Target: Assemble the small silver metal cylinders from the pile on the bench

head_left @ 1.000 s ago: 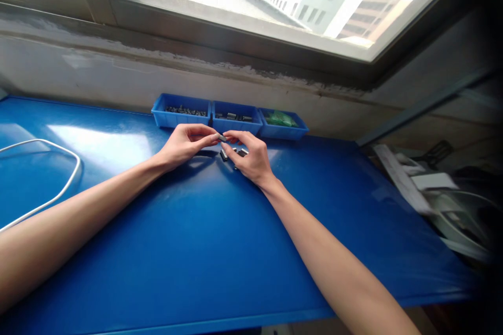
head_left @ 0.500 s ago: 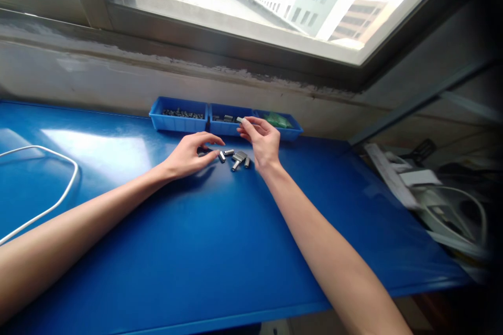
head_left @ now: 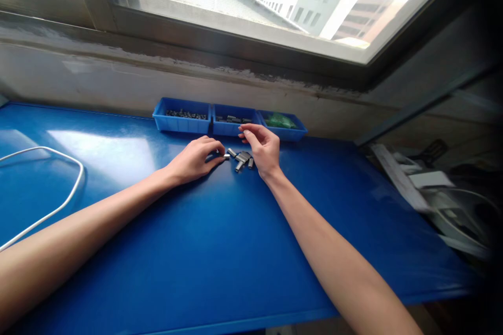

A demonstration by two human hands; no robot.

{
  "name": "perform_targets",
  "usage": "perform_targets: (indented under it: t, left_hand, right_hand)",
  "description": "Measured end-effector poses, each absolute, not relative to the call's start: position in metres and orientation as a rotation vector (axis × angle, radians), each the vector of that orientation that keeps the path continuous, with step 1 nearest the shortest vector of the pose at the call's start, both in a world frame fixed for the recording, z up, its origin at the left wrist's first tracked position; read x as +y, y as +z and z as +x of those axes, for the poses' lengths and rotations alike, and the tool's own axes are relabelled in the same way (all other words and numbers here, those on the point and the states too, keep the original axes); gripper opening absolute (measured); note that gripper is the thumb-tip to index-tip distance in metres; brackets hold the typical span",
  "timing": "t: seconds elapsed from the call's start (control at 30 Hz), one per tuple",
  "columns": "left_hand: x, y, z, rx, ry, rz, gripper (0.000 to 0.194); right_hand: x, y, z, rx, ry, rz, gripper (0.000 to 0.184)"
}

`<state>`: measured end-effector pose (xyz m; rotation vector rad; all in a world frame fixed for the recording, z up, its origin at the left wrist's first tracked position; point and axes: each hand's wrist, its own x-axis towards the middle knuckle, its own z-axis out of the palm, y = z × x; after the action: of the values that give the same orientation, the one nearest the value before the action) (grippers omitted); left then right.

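Note:
My left hand [head_left: 198, 159] rests low over the blue table, thumb and forefinger closed on a small shiny metal piece [head_left: 227, 156]. Beside it lies a loose pile of similar short, dark grey metal pieces [head_left: 243, 156]. On the far side of the pile, my right hand [head_left: 266, 151] is raised with thumb and forefinger pinched together, in front of the middle blue bin [head_left: 231, 128]. Whatever is between those fingertips is too small to make out. More metal pieces [head_left: 231, 119] lie inside that bin.
A left blue bin [head_left: 183, 124] holds many small metal parts; a right one [head_left: 288, 134] holds green material. All stand along the wall below the window. A white cable [head_left: 76, 183] curves over the table's left side. Assorted items [head_left: 432, 183] crowd the right edge.
My left thumb and forefinger have closed on a metal piece from the pile. The light-coloured piece seen in my right fingertips no longer shows clearly, and those fingertips sit slightly lower.

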<state>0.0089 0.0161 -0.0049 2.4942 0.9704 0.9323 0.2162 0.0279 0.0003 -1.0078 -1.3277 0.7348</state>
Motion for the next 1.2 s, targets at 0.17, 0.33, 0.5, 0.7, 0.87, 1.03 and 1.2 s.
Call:
perform_targets:
  t: [0.17, 0.33, 0.5, 0.7, 0.87, 1.03, 1.2]
  left_hand:
    - [0.016, -0.001, 0.009, 0.999, 0.995, 2.161, 0.021]
    - [0.023, 0.003, 0.002, 0.975, 1.101, 1.644, 0.043]
    - [0.028, 0.0, -0.001, 0.933, 1.181, 1.476, 0.046]
    - [0.029, 0.0, 0.0, 0.933, 1.167, 1.524, 0.05]
    - [0.027, 0.001, -0.001, 0.893, 1.117, 1.602, 0.045]
    - [0.024, 0.002, 0.001, 0.856, 1.06, 1.713, 0.043]
    - [0.018, 0.003, 0.008, 0.954, 1.099, 2.002, 0.037]
  right_hand:
    - [0.018, 0.0, 0.217, -1.406, 0.731, -1.005, 0.018]
    - [0.012, -0.001, 0.215, -1.566, 0.706, -1.068, 0.018]
    - [0.008, 0.002, 0.212, -1.676, 0.666, -1.075, 0.019]
    - [0.004, 0.004, 0.209, -1.851, 0.576, -1.001, 0.026]
    - [0.006, 0.0, 0.209, -1.825, 0.642, -0.987, 0.035]
    - [0.011, -0.003, 0.211, -1.738, 0.793, -0.99, 0.029]
    - [0.025, -0.002, 0.214, -1.452, 0.815, -0.998, 0.032]
